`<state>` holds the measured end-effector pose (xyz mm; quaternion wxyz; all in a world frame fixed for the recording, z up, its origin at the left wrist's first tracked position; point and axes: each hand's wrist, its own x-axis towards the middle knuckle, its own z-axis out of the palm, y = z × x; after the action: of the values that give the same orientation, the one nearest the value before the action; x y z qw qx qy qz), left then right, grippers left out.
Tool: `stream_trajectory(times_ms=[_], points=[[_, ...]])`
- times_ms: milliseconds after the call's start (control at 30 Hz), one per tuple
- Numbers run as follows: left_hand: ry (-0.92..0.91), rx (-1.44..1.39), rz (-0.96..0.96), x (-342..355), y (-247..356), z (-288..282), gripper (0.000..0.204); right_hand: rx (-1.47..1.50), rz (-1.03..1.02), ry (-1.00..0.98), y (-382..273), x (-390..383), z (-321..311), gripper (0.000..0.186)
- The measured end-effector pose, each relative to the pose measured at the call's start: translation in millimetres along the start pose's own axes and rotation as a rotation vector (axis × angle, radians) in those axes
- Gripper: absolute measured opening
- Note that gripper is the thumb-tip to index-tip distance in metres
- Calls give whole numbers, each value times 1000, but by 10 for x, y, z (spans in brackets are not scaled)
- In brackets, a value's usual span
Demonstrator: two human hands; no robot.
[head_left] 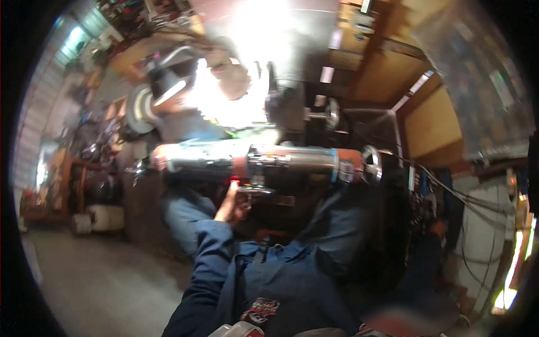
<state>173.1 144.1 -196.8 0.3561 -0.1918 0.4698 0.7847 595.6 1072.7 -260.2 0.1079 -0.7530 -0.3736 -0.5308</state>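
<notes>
Left hand (231, 203) directly below polished metal cylinder (264, 161); cylinder's long axis horizontal; fingers reach up, grip indiscernible; right hand unseen.

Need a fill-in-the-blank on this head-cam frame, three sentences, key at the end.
1. The left hand reaches up under a long shiny ____ cylinder lying horizontally.
2. The sleeve on that arm is ____ in colour.
3. A small ____ light glows just above the hand's fingers.

Missing words: metal; blue; red
</notes>
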Motion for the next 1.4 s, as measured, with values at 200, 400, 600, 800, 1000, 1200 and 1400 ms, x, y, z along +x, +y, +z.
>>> stream_trajectory(times_ms=[200, 400, 600, 800, 1000, 1200, 1400], points=[[54, -11, -175, -346, 330, 152, 68, 974, -1029, -522, 683, -254, -3565, 50], [-12, -39, -198, -218, 408, 231, 65, 2104, -1260, -1154, 553, -326, -5779, 37], [28, -76, -176, -185, 400, 282, 57, 2224, -1804, -1054, -466, -1394, -6932, 42], [10, -81, -171, -197, 376, 172, 61, 1393, -2149, -987, -16, -1650, -7339, 30], [-81, -112, -114, -200, 307, 53, 67, 1999, -1758, -1586, -602, -1451, -7484, 31], [103, -163, -85, -274, 309, -44, 57, 1295, -2568, -1166, -644, -1348, -7579, 35], [351, 750, 263, -550, 312, 869, 64, 1211, -2261, -999, -827, -1708, -7261, 37]])
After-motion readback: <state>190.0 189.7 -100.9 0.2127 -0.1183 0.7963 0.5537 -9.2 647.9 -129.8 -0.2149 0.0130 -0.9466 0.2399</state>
